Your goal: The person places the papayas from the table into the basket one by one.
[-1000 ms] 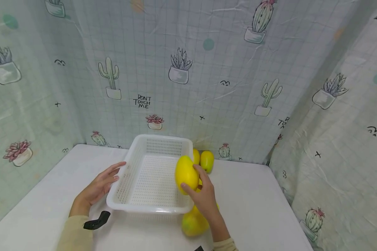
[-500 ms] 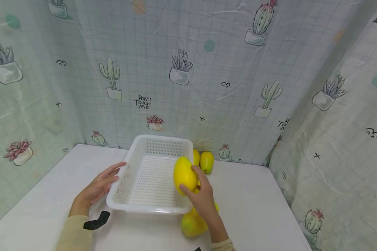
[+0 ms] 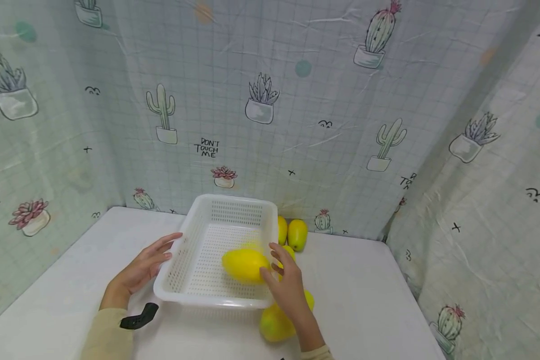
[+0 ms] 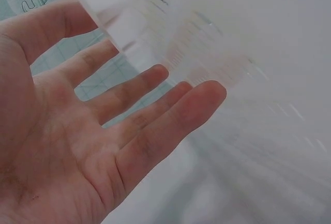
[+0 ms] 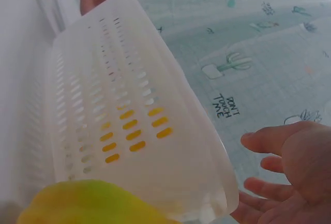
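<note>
A yellow, mango-shaped fruit point(image 3: 244, 265) lies on its side inside a white perforated plastic basket point(image 3: 216, 302), near the right wall. Yellow shows through that wall's slots in the right wrist view. My right hand point(image 3: 288, 280) is over the basket's right rim, fingers parted and loosely bent, holding nothing; its thumb is close to the fruit's right end. In the right wrist view the hand point(image 5: 289, 169) appears beyond the basket corner. My left hand point(image 3: 137, 267) has its fingers extended at the basket's left side; the fingertips point(image 4: 214, 92) seem to touch the wall.
Right of the basket are several more fruits: a yellow-green one point(image 3: 297, 235) at the back, a yellow one point(image 3: 282, 230) beside it, another point(image 3: 288, 253) behind my right hand, and a larger yellow-green one point(image 3: 275, 324) in front. A cactus-print curtain point(image 3: 270, 145) encloses the white table point(image 3: 351, 295).
My right hand has let go of the yellow fruit, which has dropped and tipped onto its side in the basket. The left hand stays at the basket's left side.
</note>
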The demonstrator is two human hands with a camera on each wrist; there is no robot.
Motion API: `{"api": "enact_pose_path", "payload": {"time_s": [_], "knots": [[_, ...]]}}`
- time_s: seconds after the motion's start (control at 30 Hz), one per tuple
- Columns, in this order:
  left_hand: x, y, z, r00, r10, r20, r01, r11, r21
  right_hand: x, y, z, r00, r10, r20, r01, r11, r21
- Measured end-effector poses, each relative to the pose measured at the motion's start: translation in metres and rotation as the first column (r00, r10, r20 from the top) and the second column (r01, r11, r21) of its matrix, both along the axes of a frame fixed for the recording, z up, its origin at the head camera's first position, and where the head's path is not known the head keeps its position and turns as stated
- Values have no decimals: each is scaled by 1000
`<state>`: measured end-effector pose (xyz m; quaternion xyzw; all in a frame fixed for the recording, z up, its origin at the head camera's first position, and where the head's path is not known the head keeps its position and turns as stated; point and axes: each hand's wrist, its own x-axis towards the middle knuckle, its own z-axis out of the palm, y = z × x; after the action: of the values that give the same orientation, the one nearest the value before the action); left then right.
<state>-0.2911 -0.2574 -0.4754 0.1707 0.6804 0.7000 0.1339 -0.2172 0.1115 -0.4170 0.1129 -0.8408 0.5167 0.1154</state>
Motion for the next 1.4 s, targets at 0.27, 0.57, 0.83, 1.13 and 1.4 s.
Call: {"api": "enact_pose_path", "payload": {"time_s": [0.27, 0.57, 0.83, 1.13, 1.4], "knots": [[0, 3, 1, 999, 35, -11, -35, 998, -57, -2, 5, 2, 998, -51, -28, 51, 999, 2], [-1, 3, -1, 999, 31, -20, -33, 998, -60, -1, 13, 6, 996, -81, -24, 81, 997, -17], [-6, 2, -1, 1000, 11, -4, -11, 999, -37, 1, 22, 3, 995, -73, -62, 72, 997, -7], [-4, 1, 2, 999, -43, -10, 43, 998, 44, 1, 33, 0, 994, -91, -65, 93, 995, 30], [-1, 0, 0, 1000, 22, 20, -21, 999, -44, 4, 41, -6, 994, -103, -34, 105, 994, 42]]}}
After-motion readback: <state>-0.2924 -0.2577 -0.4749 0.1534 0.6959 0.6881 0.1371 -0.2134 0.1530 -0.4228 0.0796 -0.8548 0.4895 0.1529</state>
